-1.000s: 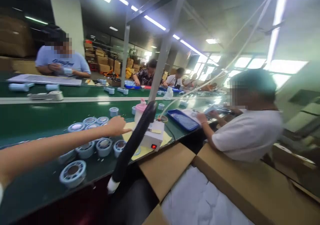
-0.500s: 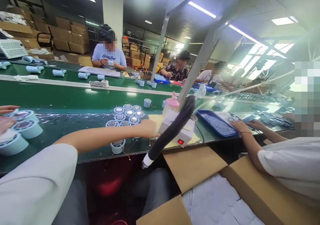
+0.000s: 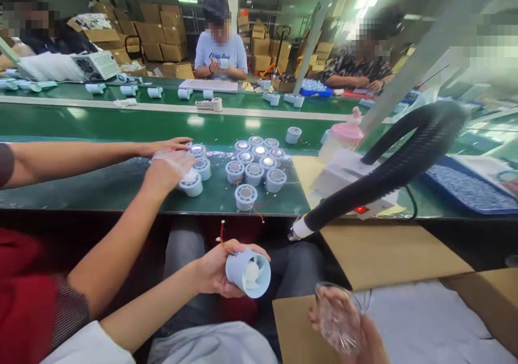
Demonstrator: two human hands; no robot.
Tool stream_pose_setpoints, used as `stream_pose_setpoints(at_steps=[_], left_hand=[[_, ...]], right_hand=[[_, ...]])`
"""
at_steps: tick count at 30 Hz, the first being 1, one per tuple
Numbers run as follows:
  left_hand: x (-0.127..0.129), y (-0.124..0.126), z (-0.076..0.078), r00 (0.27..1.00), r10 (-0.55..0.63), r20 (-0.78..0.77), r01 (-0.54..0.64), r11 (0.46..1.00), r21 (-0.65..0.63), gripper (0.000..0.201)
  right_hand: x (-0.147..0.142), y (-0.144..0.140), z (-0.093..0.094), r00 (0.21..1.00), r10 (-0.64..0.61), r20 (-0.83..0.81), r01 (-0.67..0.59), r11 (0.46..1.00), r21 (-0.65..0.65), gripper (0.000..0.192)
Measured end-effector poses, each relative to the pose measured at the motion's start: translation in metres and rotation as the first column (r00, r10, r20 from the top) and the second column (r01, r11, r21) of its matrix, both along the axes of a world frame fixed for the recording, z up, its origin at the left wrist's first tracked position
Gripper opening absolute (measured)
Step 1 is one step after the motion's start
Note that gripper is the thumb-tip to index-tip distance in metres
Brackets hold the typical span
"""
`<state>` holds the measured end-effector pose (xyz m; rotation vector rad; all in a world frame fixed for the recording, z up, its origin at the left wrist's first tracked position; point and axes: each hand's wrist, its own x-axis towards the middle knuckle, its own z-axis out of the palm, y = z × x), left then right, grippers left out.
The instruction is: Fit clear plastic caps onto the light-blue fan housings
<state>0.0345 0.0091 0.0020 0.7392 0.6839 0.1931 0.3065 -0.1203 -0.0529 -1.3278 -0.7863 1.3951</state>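
Observation:
My left hand (image 3: pixel 218 269) is wrapped round a light-blue fan housing (image 3: pixel 234 272), held above my lap with its open end towards me. White blades show inside it, and a thin wire with a connector sticks up behind. At the lower right, my right hand (image 3: pixel 366 337) grips a clear, ribbed round plastic piece (image 3: pixel 338 321) above the open carton; its exact kind is unclear. On the bench ahead stands a cluster of similar light-blue fan housings (image 3: pixel 254 173), upright, some with wires trailing. A co-worker's hands (image 3: pixel 172 162) touch several more housings (image 3: pixel 192 183) to the left.
A black flexible hose (image 3: pixel 364 191) with a metal tip comes from a white box (image 3: pixel 343 178) with a red lit switch. Behind stands a pink-lidded bottle (image 3: pixel 343 137). A blue tray (image 3: pixel 473 191) of small parts lies right. The cardboard carton (image 3: pixel 299 326) holds white material.
My view has turned left. My left hand has come back from the bench to my lap with a fan housing. My right hand has entered view. The co-worker's hands and housings are nearer the cluster.

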Motion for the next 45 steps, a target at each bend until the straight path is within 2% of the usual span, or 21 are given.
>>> stream_pose_setpoints(at_steps=[2, 4, 10, 12, 14, 15, 16, 18, 20, 21, 23, 27, 29, 31, 33, 35, 36, 39, 40, 42, 45], left_hand=[[0.0, -0.012, -0.016, 1.0, 0.004, -0.003, -0.005, 0.993, -0.122, 0.043], [0.001, -0.017, -0.024, 0.999, 0.041, -0.027, -0.044, 0.991, -0.126, 0.04], [-0.002, -0.016, -0.015, 0.993, 0.105, 0.051, -0.099, 0.989, -0.106, 0.058], [-0.004, -0.017, -0.013, 0.997, 0.046, 0.065, -0.045, 0.999, -0.017, 0.059], [-0.004, -0.018, -0.014, 0.999, 0.001, 0.038, -0.004, 0.996, 0.086, 0.05], [-0.003, -0.018, -0.015, 1.0, 0.002, 0.018, -0.004, 0.992, 0.128, 0.045], [-0.001, -0.017, -0.017, 1.0, 0.012, -0.002, -0.012, 0.988, 0.155, 0.042], [0.001, -0.016, -0.018, 0.999, 0.017, -0.033, -0.011, 0.984, 0.177, 0.037], [0.004, -0.013, -0.017, 0.997, -0.032, -0.068, 0.045, 0.979, 0.199, 0.032], [0.004, -0.011, -0.015, 0.994, -0.063, -0.088, 0.081, 0.974, 0.21, 0.029], [0.004, -0.006, -0.011, 0.985, -0.11, -0.137, 0.14, 0.961, 0.237, 0.028], [-0.001, 0.003, -0.009, 0.967, -0.097, -0.235, 0.169, 0.936, 0.31, 0.036], [-0.003, 0.004, -0.011, 0.959, -0.085, -0.271, 0.179, 0.923, 0.342, 0.039], [-0.003, 0.003, -0.012, 0.951, -0.088, -0.297, 0.204, 0.899, 0.386, 0.039], [-0.001, 0.0, -0.01, 0.948, -0.09, -0.305, 0.226, 0.866, 0.446, 0.033], [0.003, -0.005, -0.005, 0.939, -0.068, -0.338, 0.257, 0.792, 0.553, 0.027], [0.004, -0.008, -0.001, 0.925, -0.049, -0.377, 0.293, 0.724, 0.624, 0.025], [0.005, -0.014, 0.008, 0.874, 0.044, -0.484, 0.404, 0.487, 0.774, 0.027], [0.004, -0.015, 0.01, 0.869, 0.079, -0.488, 0.408, 0.444, 0.798, 0.026], [0.002, -0.017, 0.01, 0.878, 0.145, -0.456, 0.358, 0.434, 0.827, 0.025], [-0.001, -0.021, 0.009, 0.881, 0.198, -0.429, 0.317, 0.426, 0.847, 0.027]], right_hand=[[-0.025, 0.013, 0.007, 0.987, 0.04, -0.158, -0.032, 0.998, 0.048, 0.055], [-0.045, 0.023, 0.013, 0.971, 0.105, -0.216, -0.092, 0.993, 0.068, 0.053], [-0.07, 0.028, 0.008, 0.953, 0.156, -0.259, -0.145, 0.988, 0.061, 0.043], [-0.07, 0.026, 0.007, 0.964, 0.198, -0.177, -0.184, 0.979, 0.092, 0.042], [-0.069, 0.025, 0.013, 0.964, 0.233, 0.124, -0.254, 0.948, 0.194, 0.04], [-0.069, 0.025, 0.017, 0.914, 0.211, 0.348, -0.309, 0.916, 0.255, 0.04], [-0.069, 0.026, 0.022, 0.803, 0.153, 0.576, -0.381, 0.875, 0.298, 0.04], [-0.07, 0.03, 0.033, 0.473, -0.015, 0.881, -0.529, 0.795, 0.298, 0.04], [-0.074, 0.035, 0.041, 0.206, -0.14, 0.969, -0.605, 0.76, 0.238, 0.038], [-0.075, 0.037, 0.043, 0.125, -0.171, 0.977, -0.616, 0.758, 0.212, 0.036], [-0.076, 0.042, 0.046, 0.048, -0.179, 0.983, -0.605, 0.778, 0.172, 0.035], [-0.072, 0.043, 0.047, 0.099, -0.116, 0.988, -0.509, 0.848, 0.151, 0.037], [-0.071, 0.039, 0.047, 0.116, -0.141, 0.983, -0.514, 0.838, 0.181, 0.038], [-0.073, 0.037, 0.047, 0.08, -0.168, 0.983, -0.565, 0.804, 0.184, 0.04], [-0.077, 0.039, 0.045, 0.027, -0.149, 0.988, -0.581, 0.802, 0.137, 0.041], [-0.079, 0.045, 0.041, 0.023, -0.07, 0.997, -0.566, 0.821, 0.07, 0.034], [-0.079, 0.049, 0.04, 0.051, -0.018, 0.999, -0.568, 0.822, 0.044, 0.027], [-0.075, 0.057, 0.041, 0.219, 0.121, 0.968, -0.604, 0.796, 0.037, 0.01], [-0.074, 0.058, 0.043, 0.274, 0.151, 0.95, -0.606, 0.794, 0.049, 0.007], [-0.071, 0.059, 0.048, 0.342, 0.181, 0.922, -0.608, 0.791, 0.07, 0.004], [-0.07, 0.059, 0.055, 0.31, 0.17, 0.935, -0.658, 0.749, 0.083, 0.002]])
